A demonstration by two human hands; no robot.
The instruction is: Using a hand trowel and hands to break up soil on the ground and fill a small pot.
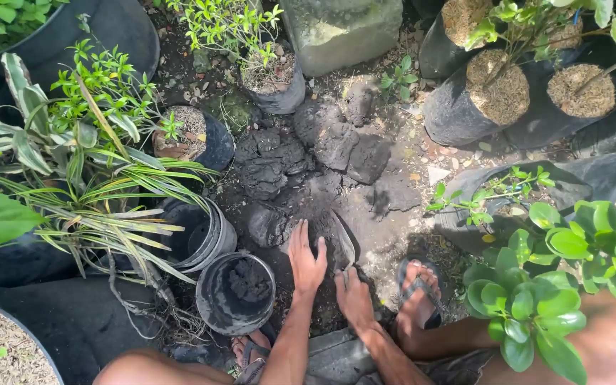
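My left hand (306, 258) lies flat, fingers together, pressed on a mound of dark wet soil (326, 232) on the ground in front of me. My right hand (354, 296) rests just below and to the right, fingers curled down into the same soil; what it grips is hidden. A black nursery bag (212, 299) stands open to the left of my left hand, partly filled with dark soil. Large dark clods (336, 146) lie further ahead. My sandalled foot (416, 292) sits right of my right hand.
Black grow bags with plants ring the spot: a striped-leaf plant (73, 178) and stacked pots (208, 239) at left, small seedling bags (272, 75) ahead, bags topped with husk (497, 96) at upper right, a glossy green shrub (557, 285) at right. A grey stone block (340, 28) stands ahead.
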